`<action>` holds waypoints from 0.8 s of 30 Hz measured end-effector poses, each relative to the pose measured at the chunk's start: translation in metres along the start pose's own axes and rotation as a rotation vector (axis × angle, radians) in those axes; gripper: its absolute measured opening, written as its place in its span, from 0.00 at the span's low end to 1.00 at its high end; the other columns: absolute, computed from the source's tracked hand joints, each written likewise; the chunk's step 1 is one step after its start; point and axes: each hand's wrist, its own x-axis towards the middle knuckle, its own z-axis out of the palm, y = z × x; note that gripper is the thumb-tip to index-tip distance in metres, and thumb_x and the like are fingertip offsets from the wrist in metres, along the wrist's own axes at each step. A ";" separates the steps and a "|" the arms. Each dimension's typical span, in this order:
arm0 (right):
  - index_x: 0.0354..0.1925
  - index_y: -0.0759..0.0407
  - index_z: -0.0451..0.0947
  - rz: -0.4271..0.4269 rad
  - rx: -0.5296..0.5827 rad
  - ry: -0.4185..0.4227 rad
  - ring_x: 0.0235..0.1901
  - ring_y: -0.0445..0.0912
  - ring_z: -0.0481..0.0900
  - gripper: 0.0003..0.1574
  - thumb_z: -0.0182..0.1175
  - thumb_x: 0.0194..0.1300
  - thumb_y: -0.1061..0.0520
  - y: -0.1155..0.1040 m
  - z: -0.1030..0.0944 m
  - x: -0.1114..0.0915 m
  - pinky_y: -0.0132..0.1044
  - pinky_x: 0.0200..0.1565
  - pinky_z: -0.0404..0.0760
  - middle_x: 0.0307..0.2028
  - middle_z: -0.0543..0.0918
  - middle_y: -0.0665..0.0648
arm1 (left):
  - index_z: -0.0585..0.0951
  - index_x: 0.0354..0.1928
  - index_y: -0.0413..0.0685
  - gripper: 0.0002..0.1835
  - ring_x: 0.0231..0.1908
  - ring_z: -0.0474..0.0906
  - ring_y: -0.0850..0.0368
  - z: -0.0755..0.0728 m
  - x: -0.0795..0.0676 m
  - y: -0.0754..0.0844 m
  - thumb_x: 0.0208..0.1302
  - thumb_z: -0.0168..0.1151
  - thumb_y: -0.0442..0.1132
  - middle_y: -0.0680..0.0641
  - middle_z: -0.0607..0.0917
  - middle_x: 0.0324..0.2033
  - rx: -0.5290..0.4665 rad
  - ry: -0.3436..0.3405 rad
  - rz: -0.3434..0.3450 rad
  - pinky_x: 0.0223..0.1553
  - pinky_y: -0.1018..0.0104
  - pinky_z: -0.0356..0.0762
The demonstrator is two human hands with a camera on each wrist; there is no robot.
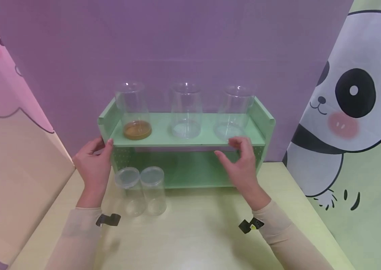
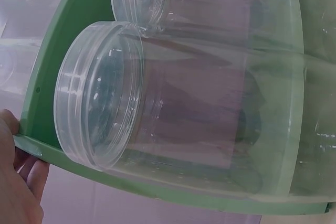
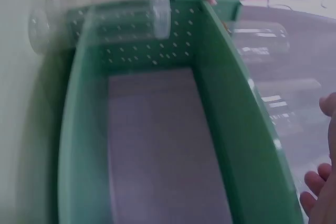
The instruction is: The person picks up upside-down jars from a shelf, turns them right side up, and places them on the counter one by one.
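A green two-tier shelf (image 1: 190, 140) stands on the table. My left hand (image 1: 93, 165) grips its left side panel, thumb on the front edge and fingers behind; the left wrist view shows the hand (image 2: 18, 177) around the panel's edge. Three clear jars line the top tier: a left jar (image 1: 131, 103) with a brown bottom, a middle jar (image 1: 186, 107) and a right jar (image 1: 236, 108). In front of the right jar, near the top tier's front edge, my right hand (image 1: 242, 168) holds nothing, thumb and fingers apart.
Two clear lidded jars, a left one (image 1: 128, 178) and a right one (image 1: 152, 176), stand side by side before the shelf's left half. A purple wall (image 1: 190, 37) rises behind, with cartoon-printed panels on both sides. The lower tier (image 1: 190, 168) has perforated side panels.
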 end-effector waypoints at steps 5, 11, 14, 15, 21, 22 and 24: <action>0.58 0.75 0.74 0.030 -0.092 0.049 0.57 0.60 0.77 0.35 0.82 0.62 0.65 0.006 -0.016 0.012 0.49 0.64 0.78 0.53 0.78 0.70 | 0.94 0.50 0.39 0.10 0.35 0.85 0.78 0.001 -0.001 0.001 0.71 0.76 0.35 0.37 0.94 0.40 -0.003 0.006 -0.004 0.40 0.85 0.84; 0.65 0.75 0.68 0.076 -0.144 0.085 0.62 0.60 0.72 0.47 0.85 0.59 0.62 0.012 -0.022 0.026 0.56 0.67 0.76 0.57 0.72 0.70 | 0.94 0.51 0.39 0.10 0.36 0.85 0.77 0.001 -0.001 0.000 0.72 0.76 0.35 0.36 0.93 0.41 -0.008 0.002 -0.005 0.41 0.84 0.84; 0.70 0.74 0.64 0.112 -0.167 0.071 0.64 0.59 0.70 0.55 0.87 0.58 0.59 0.016 -0.023 0.033 0.56 0.69 0.76 0.61 0.70 0.70 | 0.94 0.51 0.40 0.10 0.36 0.85 0.76 0.001 -0.001 -0.001 0.71 0.76 0.34 0.36 0.93 0.41 -0.014 -0.001 -0.002 0.41 0.84 0.85; 0.72 0.73 0.63 0.130 -0.175 0.061 0.64 0.59 0.70 0.57 0.87 0.57 0.58 0.017 -0.023 0.035 0.56 0.69 0.77 0.62 0.69 0.70 | 0.94 0.50 0.40 0.09 0.36 0.85 0.76 0.001 -0.001 -0.001 0.71 0.76 0.34 0.36 0.93 0.41 -0.016 -0.002 0.002 0.41 0.84 0.85; 0.82 0.63 0.55 0.311 -0.198 -0.016 0.70 0.59 0.71 0.69 0.88 0.58 0.49 0.018 -0.023 0.046 0.55 0.71 0.78 0.71 0.63 0.67 | 0.94 0.49 0.39 0.09 0.36 0.85 0.76 0.001 0.000 -0.003 0.69 0.75 0.31 0.34 0.93 0.40 -0.028 -0.004 0.033 0.42 0.83 0.85; 0.83 0.61 0.52 0.341 -0.202 -0.032 0.71 0.59 0.70 0.72 0.87 0.58 0.48 0.017 -0.023 0.047 0.56 0.71 0.78 0.74 0.62 0.66 | 0.94 0.49 0.39 0.09 0.37 0.85 0.75 0.001 0.000 -0.003 0.70 0.75 0.31 0.34 0.93 0.40 -0.029 -0.004 0.034 0.43 0.83 0.85; 0.86 0.58 0.48 0.387 -0.202 -0.056 0.74 0.59 0.69 0.76 0.87 0.58 0.45 0.017 -0.022 0.051 0.57 0.71 0.79 0.77 0.59 0.65 | 0.94 0.49 0.38 0.09 0.37 0.85 0.75 0.000 0.000 -0.003 0.70 0.75 0.31 0.34 0.93 0.40 -0.026 -0.006 0.032 0.43 0.83 0.85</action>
